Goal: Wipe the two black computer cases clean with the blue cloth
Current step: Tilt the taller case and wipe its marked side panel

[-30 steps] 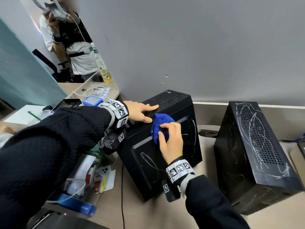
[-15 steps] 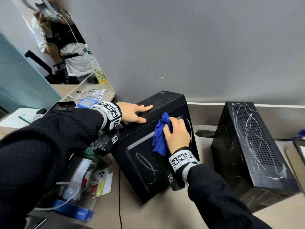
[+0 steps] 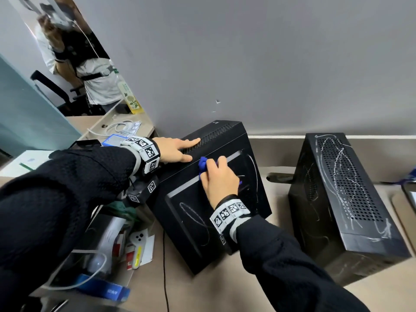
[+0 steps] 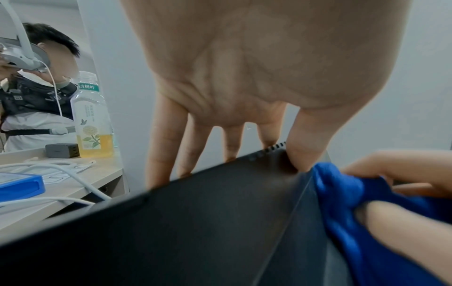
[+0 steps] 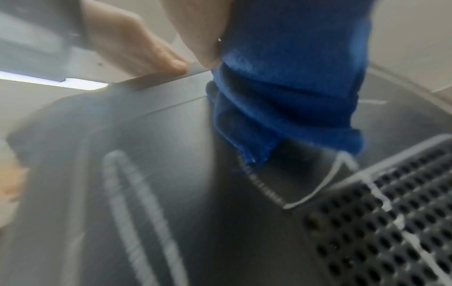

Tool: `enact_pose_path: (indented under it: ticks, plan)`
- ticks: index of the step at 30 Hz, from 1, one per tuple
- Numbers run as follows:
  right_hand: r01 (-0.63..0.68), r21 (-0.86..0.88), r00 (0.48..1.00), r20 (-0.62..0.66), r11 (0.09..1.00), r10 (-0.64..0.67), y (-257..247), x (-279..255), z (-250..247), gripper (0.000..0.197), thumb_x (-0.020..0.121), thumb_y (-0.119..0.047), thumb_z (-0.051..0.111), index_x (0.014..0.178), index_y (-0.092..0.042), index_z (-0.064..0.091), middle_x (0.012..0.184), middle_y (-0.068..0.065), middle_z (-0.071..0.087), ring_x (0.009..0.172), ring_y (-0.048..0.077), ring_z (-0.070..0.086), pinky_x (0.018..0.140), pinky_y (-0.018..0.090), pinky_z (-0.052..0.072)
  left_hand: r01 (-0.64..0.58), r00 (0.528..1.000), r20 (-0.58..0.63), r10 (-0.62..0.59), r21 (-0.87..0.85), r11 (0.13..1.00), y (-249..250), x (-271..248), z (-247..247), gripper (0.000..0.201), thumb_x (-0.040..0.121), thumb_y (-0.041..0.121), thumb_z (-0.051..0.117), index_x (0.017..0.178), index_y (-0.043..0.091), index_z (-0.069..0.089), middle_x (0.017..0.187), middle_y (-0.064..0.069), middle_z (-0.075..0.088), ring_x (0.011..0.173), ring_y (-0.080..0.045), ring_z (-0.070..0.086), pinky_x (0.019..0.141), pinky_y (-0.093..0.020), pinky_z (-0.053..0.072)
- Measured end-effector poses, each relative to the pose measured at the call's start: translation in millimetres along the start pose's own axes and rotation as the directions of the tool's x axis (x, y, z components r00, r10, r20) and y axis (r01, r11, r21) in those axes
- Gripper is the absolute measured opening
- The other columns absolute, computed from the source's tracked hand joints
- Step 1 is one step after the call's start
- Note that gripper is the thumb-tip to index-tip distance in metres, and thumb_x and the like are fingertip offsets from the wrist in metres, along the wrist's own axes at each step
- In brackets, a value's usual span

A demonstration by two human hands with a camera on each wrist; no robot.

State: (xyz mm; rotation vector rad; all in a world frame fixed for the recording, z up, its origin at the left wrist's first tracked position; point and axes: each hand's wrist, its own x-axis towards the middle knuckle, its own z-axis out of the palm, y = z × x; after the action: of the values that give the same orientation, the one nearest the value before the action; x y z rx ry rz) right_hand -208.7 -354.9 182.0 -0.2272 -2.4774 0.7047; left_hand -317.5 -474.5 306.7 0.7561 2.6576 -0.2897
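Two black computer cases stand on the desk. The near case (image 3: 193, 224) (image 4: 195, 222) (image 5: 171, 193) carries white scribbles on its side panel. My left hand (image 3: 180, 149) (image 4: 244, 87) lies flat along its top edge, fingers straight. My right hand (image 3: 219, 179) grips the bunched blue cloth (image 3: 203, 164) (image 4: 347, 195) (image 5: 288, 87) and presses it against the upper part of that side panel. The second case (image 3: 342, 199) stands to the right, its perforated panel covered in white scribbles, untouched.
A grey wall rises right behind both cases. Left of the near case lie a blue box (image 4: 19, 185), white cables (image 4: 73, 174), a drink bottle (image 4: 91, 120) and clutter lower down (image 3: 117, 244). A second person (image 3: 90, 70) stands at the far left.
My right hand has slid the cloth up and left on the side panel, towards the top edge and my left thumb. The left hand stays on the case's top.
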Motion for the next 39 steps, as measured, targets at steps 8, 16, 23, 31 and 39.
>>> enact_pose_path:
  ticks: [8,16,23,31,39]
  plan:
    - [-0.051,-0.045,0.996,-0.069,0.998,0.047,0,13,-7,0.016,0.071,-0.021,0.068,0.081,-0.012,0.059,0.082,0.009,0.05,0.047,0.026,0.05,0.042,0.024,0.025,0.025,0.999,-0.022,-0.024,0.034,0.999,4,-3,2,0.063,0.095,0.056,0.041,0.144,0.06,0.001,0.158,0.016,0.022,0.141,-0.019,0.034,0.111,-0.036,0.032]
    - [-0.107,0.014,0.99,-0.096,0.994,0.108,-4,9,0,0.019,0.078,-0.026,0.065,0.09,-0.013,0.06,0.087,0.008,0.05,0.052,0.026,0.052,0.042,0.026,0.029,0.029,0.999,-0.039,-0.027,0.057,0.998,7,-4,4,0.063,0.095,0.055,0.04,0.144,0.059,0.0,0.158,0.014,0.021,0.141,-0.02,0.034,0.112,-0.037,0.032]
    - [-0.053,-0.026,0.995,-0.089,0.998,0.05,5,3,6,0.021,0.079,-0.027,0.062,0.095,-0.015,0.061,0.09,0.007,0.05,0.056,0.024,0.053,0.044,0.026,0.029,0.039,0.998,-0.045,-0.036,0.073,0.997,9,-6,5,0.063,0.095,0.055,0.04,0.144,0.059,0.0,0.159,0.015,0.019,0.141,-0.021,0.034,0.112,-0.037,0.032]
    - [0.267,0.051,0.963,-0.046,0.962,-0.265,-7,-35,21,0.04,0.077,-0.025,0.061,0.116,-0.021,0.063,0.091,0.004,0.053,0.075,0.025,0.051,0.059,0.032,0.042,0.046,0.998,-0.044,-0.042,0.087,0.995,13,-2,3,0.068,0.089,0.063,0.042,0.147,0.054,0.008,0.151,0.003,0.04,0.128,-0.027,0.049,0.103,-0.037,0.041]
    - [-0.445,0.635,0.796,-0.042,0.631,0.604,89,3,-9,0.034,0.091,-0.027,0.055,0.124,-0.029,0.047,0.123,-0.001,0.049,0.101,0.018,0.056,0.085,0.031,0.044,0.055,0.995,-0.092,-0.029,0.301,0.952,38,13,9,0.085,0.085,0.075,0.037,0.152,0.033,0.005,0.146,-0.006,0.033,0.114,-0.036,0.057,0.092,-0.04,0.048]
